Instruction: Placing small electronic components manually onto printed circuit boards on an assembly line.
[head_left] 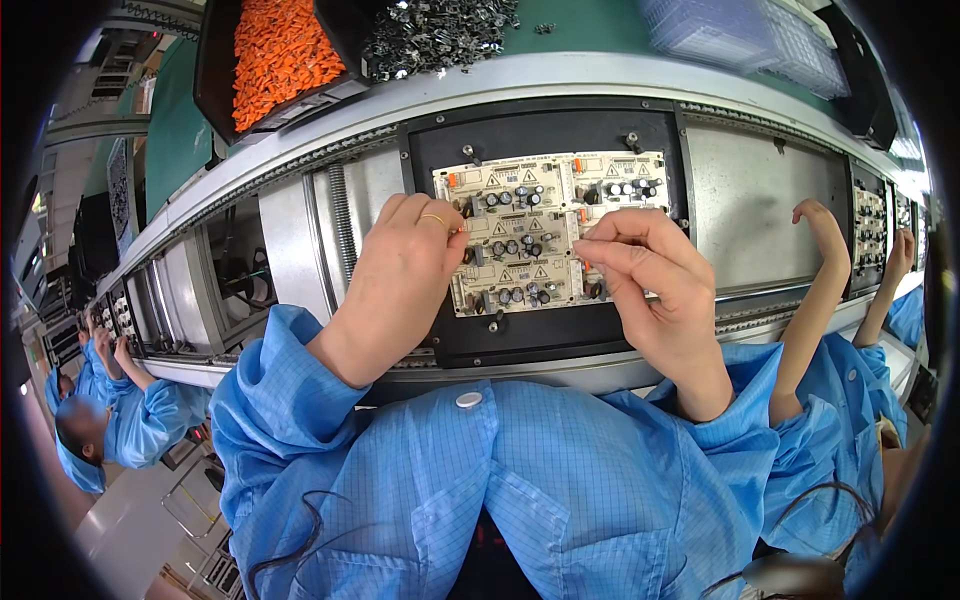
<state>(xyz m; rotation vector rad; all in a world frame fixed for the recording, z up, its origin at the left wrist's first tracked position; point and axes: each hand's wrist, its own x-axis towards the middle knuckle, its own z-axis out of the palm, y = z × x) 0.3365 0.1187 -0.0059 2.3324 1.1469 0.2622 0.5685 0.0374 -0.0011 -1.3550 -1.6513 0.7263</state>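
Observation:
A panel of cream circuit boards (515, 222) lies in a black carrier frame (560, 333) in front of me. Rows of dark round capacitors and a few small orange parts (578, 166) stand on it. My left hand (405, 265) is at the panel's left edge, fingers pinched on a small orange component (461, 229), which touches the board or sits just above it. Over the panel's right half, my right hand (655, 290) has thumb and forefinger pressed together. Whatever those fingertips hold is hidden or too small to name.
Beyond the conveyor rail (540, 84), a black bin (215, 75) holds many orange parts (285, 60), beside a heap of black parts (440, 35). Clear plastic trays (745, 45) lie at the far right. A co-worker's bare arm (822, 265) reaches over the line on my right; other workers are at left.

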